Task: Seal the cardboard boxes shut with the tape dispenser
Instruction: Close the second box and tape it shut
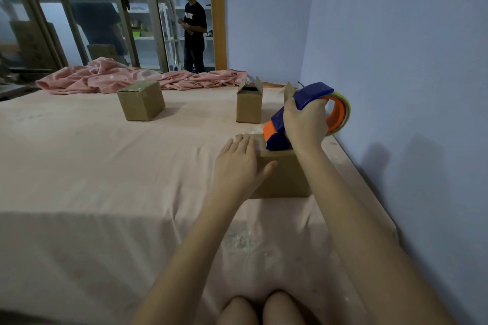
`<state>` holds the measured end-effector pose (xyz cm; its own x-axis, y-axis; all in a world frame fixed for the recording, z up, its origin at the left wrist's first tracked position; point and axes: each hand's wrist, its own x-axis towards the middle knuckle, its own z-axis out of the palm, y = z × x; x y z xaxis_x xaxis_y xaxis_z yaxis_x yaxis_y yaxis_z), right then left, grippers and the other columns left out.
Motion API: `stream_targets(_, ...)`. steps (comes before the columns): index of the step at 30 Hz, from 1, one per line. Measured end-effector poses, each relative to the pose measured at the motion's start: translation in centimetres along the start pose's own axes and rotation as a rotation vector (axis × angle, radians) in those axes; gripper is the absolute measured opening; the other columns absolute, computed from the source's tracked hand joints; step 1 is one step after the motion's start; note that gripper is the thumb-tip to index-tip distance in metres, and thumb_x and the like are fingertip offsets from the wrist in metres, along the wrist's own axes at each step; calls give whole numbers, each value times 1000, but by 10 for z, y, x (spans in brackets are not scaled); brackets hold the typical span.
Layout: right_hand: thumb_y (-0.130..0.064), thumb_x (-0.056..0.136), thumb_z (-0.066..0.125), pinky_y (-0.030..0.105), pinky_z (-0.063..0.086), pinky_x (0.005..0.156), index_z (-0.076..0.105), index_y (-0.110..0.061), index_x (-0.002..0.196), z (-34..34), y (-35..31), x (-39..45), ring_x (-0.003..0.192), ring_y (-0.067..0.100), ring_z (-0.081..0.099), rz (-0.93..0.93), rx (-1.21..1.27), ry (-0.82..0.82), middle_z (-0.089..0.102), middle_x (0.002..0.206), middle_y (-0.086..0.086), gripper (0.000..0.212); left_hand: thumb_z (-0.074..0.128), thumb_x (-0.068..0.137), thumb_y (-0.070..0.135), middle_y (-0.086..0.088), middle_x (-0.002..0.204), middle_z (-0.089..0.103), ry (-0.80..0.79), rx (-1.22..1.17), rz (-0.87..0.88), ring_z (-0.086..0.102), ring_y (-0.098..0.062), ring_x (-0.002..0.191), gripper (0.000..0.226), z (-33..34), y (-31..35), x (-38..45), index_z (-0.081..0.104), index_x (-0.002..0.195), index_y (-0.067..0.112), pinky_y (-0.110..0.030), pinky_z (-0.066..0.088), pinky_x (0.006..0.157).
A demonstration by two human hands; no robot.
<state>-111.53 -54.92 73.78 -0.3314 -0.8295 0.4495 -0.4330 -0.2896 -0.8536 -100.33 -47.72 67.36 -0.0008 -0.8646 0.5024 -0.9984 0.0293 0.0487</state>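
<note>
Right hand grips the tape dispenser at the near box's top edge on the bed; left hand lies flat, steadying it; light, crushable cardboard, so press gently

Right hand gripping tape dispenser atop box

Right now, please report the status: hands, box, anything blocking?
Right hand grips tape dispenser, nose on near box. Left hand flat on it. Open box behind, apart. Nothing blocking.
</note>
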Motion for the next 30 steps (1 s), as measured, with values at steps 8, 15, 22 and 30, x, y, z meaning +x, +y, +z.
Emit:
stream_targets(8, -30, 88, 61, 21, 47, 66, 43, -13, 124, 1, 3, 0, 92, 16, 58, 8, 11, 8, 60, 111, 3, 44, 29, 91, 62, -6, 153, 30, -61, 45, 28, 20, -19, 143, 74, -4, -2, 3, 31, 145, 10, -30, 16, 114)
stream_targets(15, -28, 89, 59, 22, 45, 58, 43, -16, 99, 12, -6, -15, 66, 10, 52, -5, 67, 24, 52, 79, -8, 23, 29, 94, 58, -2, 153, 30, -80, 80, 51, 19, -15, 143, 67, -21, -22, -7, 32, 143, 13, -29, 9, 114)
stream_targets(22, -29, 89, 58, 23, 45, 56, 40, -17, 92, 22, -15, -31, 67, 10, 55, -17, 107, 41, 54, 77, -5, 22, 46, 94, 47, -12, 153, 25, -333, 133, 70, 22, -24, 141, 67, -48, -35, 1, 26, 144, 8, -35, 17, 114)
stream_targets(30, -27, 88, 61, 21, 47, 63, 48, -11, 111, 20, -13, -28, 76, 11, 55, 16, 149, 36, 54, 89, -4, 31, 61, 78, 60, -9, 156, 21, -72, 68, 31, 15, -24, 144, 99, -18, -17, -13, 14, 149, 8, -33, 10, 117)
